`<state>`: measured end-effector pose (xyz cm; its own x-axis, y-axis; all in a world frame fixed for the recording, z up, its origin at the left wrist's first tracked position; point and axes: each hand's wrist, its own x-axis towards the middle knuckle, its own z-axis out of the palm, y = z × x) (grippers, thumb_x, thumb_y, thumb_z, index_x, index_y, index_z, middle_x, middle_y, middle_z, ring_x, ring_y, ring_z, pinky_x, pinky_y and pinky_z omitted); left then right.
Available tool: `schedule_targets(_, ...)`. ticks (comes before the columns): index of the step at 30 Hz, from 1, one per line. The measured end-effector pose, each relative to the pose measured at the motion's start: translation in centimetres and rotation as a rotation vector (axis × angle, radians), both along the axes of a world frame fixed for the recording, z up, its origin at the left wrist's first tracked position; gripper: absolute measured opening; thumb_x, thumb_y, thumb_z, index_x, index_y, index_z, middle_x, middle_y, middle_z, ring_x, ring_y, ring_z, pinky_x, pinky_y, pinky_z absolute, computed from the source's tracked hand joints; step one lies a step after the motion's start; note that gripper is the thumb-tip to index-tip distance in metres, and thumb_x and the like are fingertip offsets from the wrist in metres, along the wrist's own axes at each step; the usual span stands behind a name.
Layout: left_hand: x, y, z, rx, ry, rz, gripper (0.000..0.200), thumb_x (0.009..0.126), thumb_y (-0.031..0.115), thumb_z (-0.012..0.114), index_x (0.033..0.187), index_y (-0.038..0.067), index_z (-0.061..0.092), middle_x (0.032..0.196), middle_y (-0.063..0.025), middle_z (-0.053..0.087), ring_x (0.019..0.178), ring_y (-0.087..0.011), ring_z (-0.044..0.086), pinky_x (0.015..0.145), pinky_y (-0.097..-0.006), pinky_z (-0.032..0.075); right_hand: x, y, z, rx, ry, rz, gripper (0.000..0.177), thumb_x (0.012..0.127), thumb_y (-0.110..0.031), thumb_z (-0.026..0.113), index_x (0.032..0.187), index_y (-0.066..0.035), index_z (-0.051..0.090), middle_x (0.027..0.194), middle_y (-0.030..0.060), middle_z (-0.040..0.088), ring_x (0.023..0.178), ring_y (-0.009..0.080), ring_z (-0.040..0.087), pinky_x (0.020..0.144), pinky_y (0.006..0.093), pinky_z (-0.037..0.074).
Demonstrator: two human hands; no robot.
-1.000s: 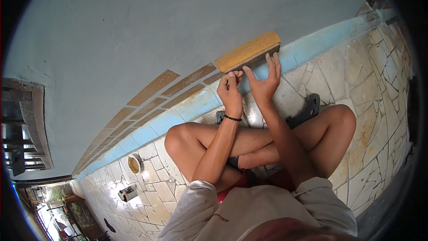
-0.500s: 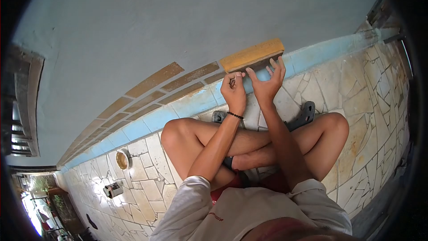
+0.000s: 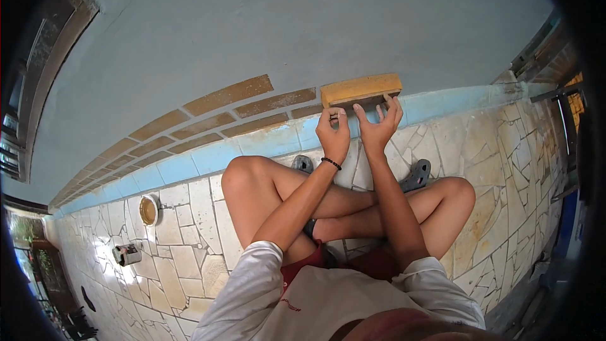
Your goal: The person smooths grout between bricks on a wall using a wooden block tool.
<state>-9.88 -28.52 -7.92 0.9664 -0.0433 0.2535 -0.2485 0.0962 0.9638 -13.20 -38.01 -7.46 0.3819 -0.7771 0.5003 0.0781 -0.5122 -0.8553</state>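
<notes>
A yellow-orange rectangular block, perhaps a foam sponge, lies lengthwise against the lower grey wall, its darker underside facing me. At its lower left corner is my left hand, fingers curled and fingertips at the edge. Along its lower right edge, my right hand has its thumb and fingers apart, the fingertips touching the block. Between them the two hands appear to hold it, though the exact finger contact is partly hidden. Rows of brown brick-shaped patches run along the wall to the left of the block.
A light blue band borders the wall's foot above pale stone paving. To the left stand a round container with brownish contents and a small can. My crossed legs are below my hands, with grey clogs near the wall.
The view has shifted and tilted slightly. The block looks a little more level, and both hands remain at its lower edge in nearly the same grip.
</notes>
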Motion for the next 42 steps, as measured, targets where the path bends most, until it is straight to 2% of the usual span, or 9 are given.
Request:
schedule_targets(7, 0.4, -0.3, -0.3, -0.01, -0.048, 0.011, 0.01, 0.097, 0.008, 0.069, 0.097, -0.002, 0.067, 0.091, -0.0109, 0.072, 0.084, -0.0178, 0.067, 0.079, -0.0329, 0.055, 0.3, 0.3, -0.2, 0.046, -0.015, 0.007, 0.081, 0.072, -0.013, 0.095, 0.139, -0.001, 0.051, 0.151, 0.0217, 0.035, 0.142, 0.0377, 0.04, 0.102, 0.0486, 0.056)
schedule_targets(13, 0.5, -0.1, 0.7, 0.133, -0.054, 0.008, 0.014, 0.099, 0.011, 0.07, 0.104, -0.002, 0.066, 0.094, -0.0057, 0.07, 0.085, -0.0115, 0.063, 0.076, -0.0295, 0.054, 1.4, 0.6, -0.8, 0.125, -0.094, -0.007, 0.091, 0.071, -0.009, 0.095, 0.145, 0.0, 0.043, 0.152, 0.0221, 0.035, 0.141, 0.038, 0.042, 0.109, 0.0487, 0.053)
schedule_targets(15, 0.4, -0.2, 0.4, 0.044, -0.021, -0.045, 0.016, 0.099, 0.011, 0.07, 0.106, -0.002, 0.065, 0.095, -0.0061, 0.07, 0.085, -0.0112, 0.063, 0.075, -0.0291, 0.054, 1.9, 0.7, -1.0, 0.195, -0.165, -0.009, 0.093, 0.07, -0.006, 0.095, 0.145, 0.001, 0.041, 0.151, 0.0221, 0.037, 0.14, 0.0379, 0.044, 0.11, 0.0484, 0.052)
schedule_targets(17, 0.9, -0.3, -0.2, 0.013, -0.012, -0.074, 0.017, 0.099, 0.011, 0.07, 0.11, -0.002, 0.065, 0.096, -0.0074, 0.071, 0.085, -0.0106, 0.062, 0.075, -0.028, 0.054, 2.1, 1.0, -1.2, 0.235, -0.168, -0.013, 0.09, 0.07, -0.005, 0.095, 0.142, 0.003, 0.043, 0.153, 0.0232, 0.037, 0.139, 0.0378, 0.045, 0.11, 0.0482, 0.053)
schedule_targets(20, 1.0, 0.0, 0.0, 0.078, -0.015, -0.079, 0.017, 0.098, 0.007, 0.067, 0.109, -0.006, 0.065, 0.104, -0.0164, 0.072, 0.091, -0.0205, 0.071, 0.081, -0.0322, 0.058, 2.3, 0.7, -1.5, 0.19, -0.157, -0.022, 0.084, 0.07, -0.004, 0.095, 0.138, 0.005, 0.047, 0.158, 0.0247, 0.035, 0.138, 0.038, 0.048, 0.108, 0.0474, 0.055)
schedule_targets(23, 0.8, -0.3, -0.1, 0.014, -0.053, -0.094, 0.018, 0.1, 0.006, 0.067, 0.115, -0.004, 0.064, 0.106, -0.0109, 0.071, 0.098, -0.0133, 0.067, 0.087, -0.0279, 0.054, 2.4, 0.8, -1.8, 0.109, -0.162, -0.038, 0.077, 0.071, -0.004, 0.094, 0.133, 0.007, 0.05, 0.162, 0.0256, 0.033, 0.137, 0.0394, 0.051, 0.106, 0.0469, 0.056)
schedule_targets(30, 1.2, -0.4, -0.9, -0.031, 0.006, -0.148, 0.02, 0.101, 0.003, 0.065, 0.12, -0.004, 0.062, 0.117, -0.0118, 0.069, 0.108, -0.0152, 0.066, 0.095, -0.0287, 0.053, 2.7, 1.1, -0.9, 0.116, -0.147, -0.039, 0.065, 0.076, 0.001, 0.09, 0.13, 0.01, 0.057, 0.164, 0.0234, 0.034, 0.139, 0.0387, 0.052, 0.106, 0.048, 0.056)
schedule_targets(37, 0.9, -0.4, 0.1, -0.05, 0.072, -0.184, 0.026, 0.101, 0.003, 0.065, 0.126, -0.004, 0.059, 0.122, -0.0145, 0.068, 0.116, -0.0184, 0.065, 0.104, -0.0324, 0.05, 3.1, 0.6, -0.8, 0.127, -0.129, -0.043, 0.064, 0.075, 0.001, 0.09, 0.132, 0.009, 0.06, 0.164, 0.0252, 0.033, 0.139, 0.0415, 0.052, 0.104, 0.0492, 0.058)
schedule_targets(42, 1.5, -0.4, 0.2, -0.041, 0.06, -0.194, 0.029, 0.1, 0.004, 0.066, 0.125, -0.007, 0.058, 0.124, -0.0184, 0.067, 0.113, -0.019, 0.065, 0.101, -0.031, 0.051, 3.8, 0.6, -0.8, 0.141, -0.147, -0.055, 0.065, 0.074, -0.003, 0.092, 0.131, 0.007, 0.062, 0.165, 0.0275, 0.031, 0.139, 0.0443, 0.051, 0.099, 0.049, 0.061)
